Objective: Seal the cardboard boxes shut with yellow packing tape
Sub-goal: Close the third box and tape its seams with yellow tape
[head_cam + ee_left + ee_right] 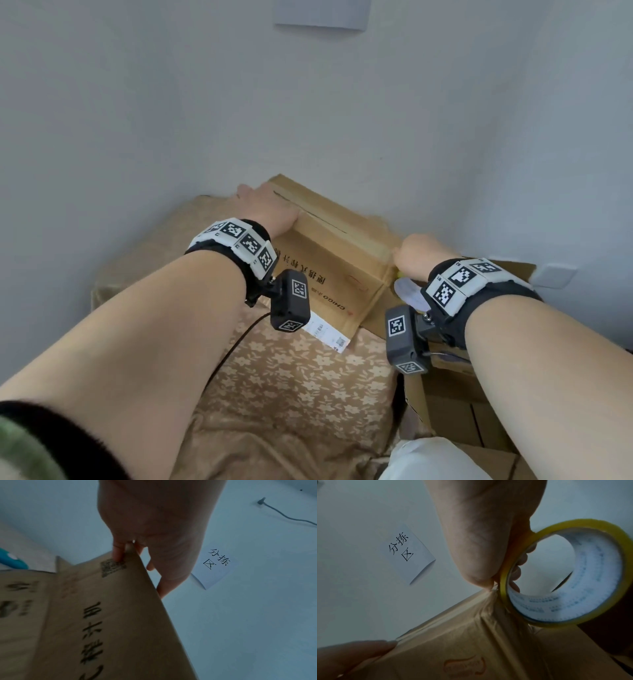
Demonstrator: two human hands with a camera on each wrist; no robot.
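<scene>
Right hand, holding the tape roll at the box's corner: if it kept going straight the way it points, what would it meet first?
Most likely the pale wall behind the cardboard box. The right hand grips the tape roll at the box's far right corner, pointing wallward; the remaining gap is unclear.

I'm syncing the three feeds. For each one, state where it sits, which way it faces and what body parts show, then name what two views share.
Head: worn on the head, looking forward and down at the box against the wall; both forearms, left hand and right hand show.
Left wrist: looks along the left hand, whose fingers hold the box edge.
Right wrist: looks along the right hand gripping the tape roll at the box.
Both wrist views share the paper sign on the wall.
</scene>
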